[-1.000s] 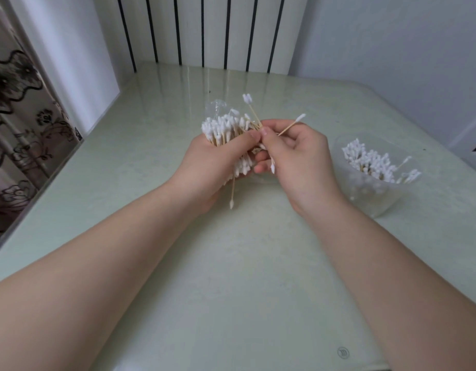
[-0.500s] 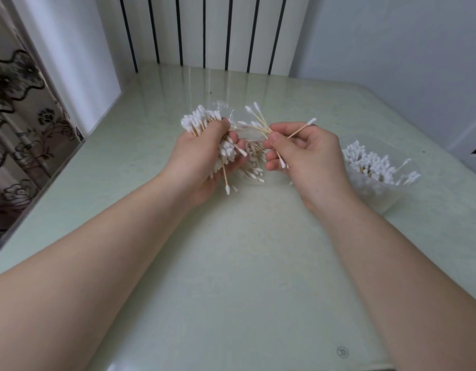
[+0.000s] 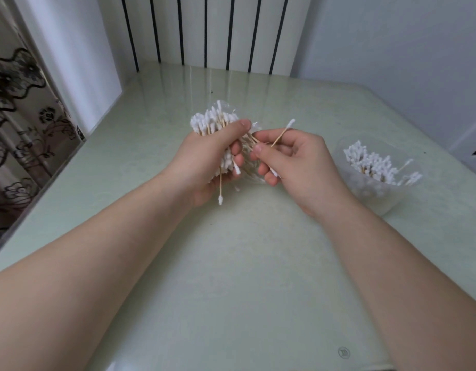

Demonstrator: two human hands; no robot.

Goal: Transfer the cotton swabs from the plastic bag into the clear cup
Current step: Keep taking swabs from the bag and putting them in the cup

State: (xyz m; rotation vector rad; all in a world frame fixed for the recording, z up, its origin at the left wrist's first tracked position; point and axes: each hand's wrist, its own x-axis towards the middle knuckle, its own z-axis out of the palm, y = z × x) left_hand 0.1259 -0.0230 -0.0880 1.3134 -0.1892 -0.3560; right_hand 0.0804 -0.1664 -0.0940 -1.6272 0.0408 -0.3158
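One cup point(image 3: 387, 203), one bag point(image 3: 255, 127); swabs point(image 3: 207, 122) likely over a hundred.

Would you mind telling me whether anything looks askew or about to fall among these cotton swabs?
One loose swab hangs well below the bundle gripped by the left hand, so it may drop onto the table. The right hand pinches a raised swab cleanly.

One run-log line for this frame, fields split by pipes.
left hand grips white-tipped wooden cotton swabs in clear plastic bag | right hand pinches loose swabs | clear plastic cup partly filled, untouched
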